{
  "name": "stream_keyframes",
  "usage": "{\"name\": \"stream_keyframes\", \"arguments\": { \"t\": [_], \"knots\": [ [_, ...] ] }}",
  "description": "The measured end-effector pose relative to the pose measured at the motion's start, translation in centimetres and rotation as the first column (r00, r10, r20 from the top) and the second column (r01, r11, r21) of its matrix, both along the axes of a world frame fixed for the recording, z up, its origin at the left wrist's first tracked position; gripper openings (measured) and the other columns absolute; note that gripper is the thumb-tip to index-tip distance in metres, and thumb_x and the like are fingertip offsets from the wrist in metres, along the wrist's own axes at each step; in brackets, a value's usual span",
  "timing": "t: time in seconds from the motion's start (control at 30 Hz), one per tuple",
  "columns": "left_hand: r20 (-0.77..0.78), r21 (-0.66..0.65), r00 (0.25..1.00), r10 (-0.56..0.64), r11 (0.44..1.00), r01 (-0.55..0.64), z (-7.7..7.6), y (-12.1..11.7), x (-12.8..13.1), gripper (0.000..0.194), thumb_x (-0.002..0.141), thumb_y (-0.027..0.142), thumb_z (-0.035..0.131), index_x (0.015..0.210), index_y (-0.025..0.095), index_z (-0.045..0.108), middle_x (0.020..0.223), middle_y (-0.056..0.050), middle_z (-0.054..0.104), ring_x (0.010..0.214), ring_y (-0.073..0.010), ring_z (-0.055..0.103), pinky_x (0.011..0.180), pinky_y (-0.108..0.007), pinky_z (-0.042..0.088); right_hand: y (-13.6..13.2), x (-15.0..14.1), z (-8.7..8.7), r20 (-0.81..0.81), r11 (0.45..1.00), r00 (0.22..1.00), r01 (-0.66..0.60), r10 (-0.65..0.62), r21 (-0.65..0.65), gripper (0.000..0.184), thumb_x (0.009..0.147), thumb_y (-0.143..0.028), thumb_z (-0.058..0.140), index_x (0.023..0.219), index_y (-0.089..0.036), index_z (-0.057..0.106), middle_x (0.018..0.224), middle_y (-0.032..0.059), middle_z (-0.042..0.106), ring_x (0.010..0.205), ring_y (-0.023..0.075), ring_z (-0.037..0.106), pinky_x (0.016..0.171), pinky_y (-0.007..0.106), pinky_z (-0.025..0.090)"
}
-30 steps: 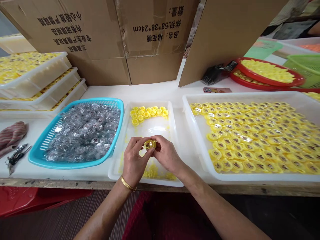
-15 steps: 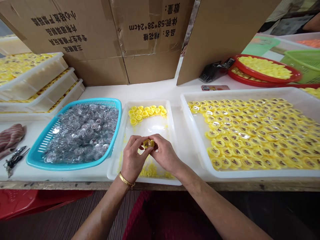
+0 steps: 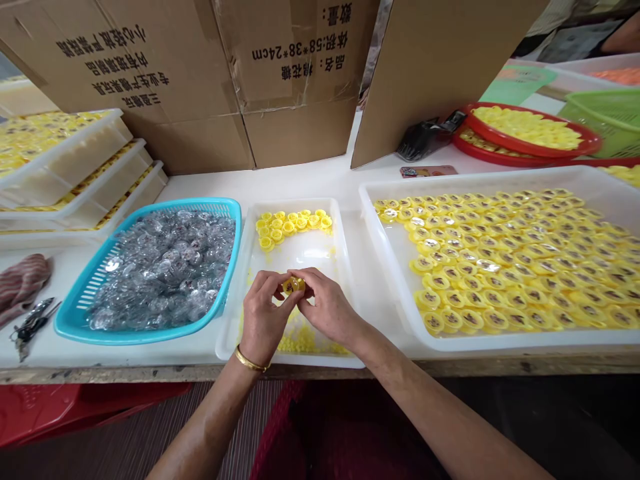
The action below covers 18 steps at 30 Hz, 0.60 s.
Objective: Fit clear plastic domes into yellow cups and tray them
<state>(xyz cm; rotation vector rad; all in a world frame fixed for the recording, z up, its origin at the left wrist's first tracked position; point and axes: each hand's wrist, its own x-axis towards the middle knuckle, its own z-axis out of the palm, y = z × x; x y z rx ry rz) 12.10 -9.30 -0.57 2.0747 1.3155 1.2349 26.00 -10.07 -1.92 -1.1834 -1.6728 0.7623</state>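
Note:
Both of my hands meet over the small white tray [image 3: 344, 267], pinching one small round yellow piece [image 3: 293, 285] with a dark picture on its face. My left hand [image 3: 265, 310] grips it from the left, thumb in front. From the other side my right hand [image 3: 327, 303] holds its edge, fingertips partly hidden. Inside the tray, several yellow cups [image 3: 277, 225] stand at the far end, and small yellow bits [image 3: 300, 341] lie near the front. Left of it, a blue basket [image 3: 145, 335] holds many clear domed pieces [image 3: 170, 267].
A large white tray [image 3: 395, 280] at right holds rows of yellow pieces with pictures. Cardboard [image 3: 300, 137] stands along the back. Stacked trays [image 3: 120, 160], keys [image 3: 31, 323] and a striped cloth [image 3: 23, 283] are at left. Red plates [image 3: 470, 127] sit back right.
The yellow piece has tilted slightly between my fingers and shifted a little left. Both hands keep their grip. The camera view has shifted slightly.

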Motion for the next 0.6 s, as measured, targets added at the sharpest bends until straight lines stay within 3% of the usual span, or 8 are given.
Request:
{"name": "stream_keyframes", "arguments": {
  "t": [0.17,0.3,0.47,0.6],
  "knots": [
    [0.015,-0.016,0.998,0.055,0.998,-0.055,0.0,-0.2,0.4,0.020,0.075,0.017,0.071,0.094,0.017,0.065,0.080,0.000,0.056,0.066,-0.0105,0.055,0.062,-0.024,0.049,-0.1,0.0,0.0,-0.005,1.000,1.000,0.003,-0.003,0.008,0.046,0.075,-0.002,0.050,0.118,-0.019,0.056,0.112,0.0095,0.061,0.098,0.0187,0.062,0.080,0.033,0.055],
    [-0.011,0.022,1.000,0.020,1.000,-0.020,0.0,-0.2,0.3,0.019,0.078,0.018,0.069,0.096,0.017,0.064,0.084,-0.001,0.056,0.067,-0.0108,0.055,0.063,-0.025,0.050,-0.5,0.2,0.8,-0.025,0.999,0.999,-0.034,0.034,-0.011,0.050,0.072,-0.002,0.048,0.120,-0.016,0.056,0.115,0.0114,0.059,0.101,0.0197,0.062,0.081,0.033,0.055],
    [-0.073,0.113,0.995,-0.071,0.990,0.079,0.0,0.1,0.2,0.022,0.081,0.013,0.063,0.103,0.018,0.061,0.088,-0.003,0.055,0.071,-0.0120,0.053,0.064,-0.026,0.049,-0.5,0.4,1.9,-0.123,0.992,0.992,-0.034,0.019,-0.122,0.036,0.080,-0.017,0.054,0.116,-0.017,0.059,0.112,0.0098,0.062,0.093,0.0178,0.064,0.076,0.031,0.057],
    [-0.111,0.140,0.987,-0.114,0.982,0.129,0.1,0.1,0.3,0.024,0.082,0.012,0.061,0.106,0.019,0.060,0.088,-0.004,0.054,0.076,-0.0130,0.054,0.069,-0.028,0.049,-0.1,0.6,1.6,-0.183,0.971,0.981,0.014,-0.059,-0.238,0.031,0.085,-0.028,0.056,0.113,-0.017,0.062,0.109,0.0097,0.067,0.084,0.0174,0.067,0.075,0.034,0.057]
  ]
}}
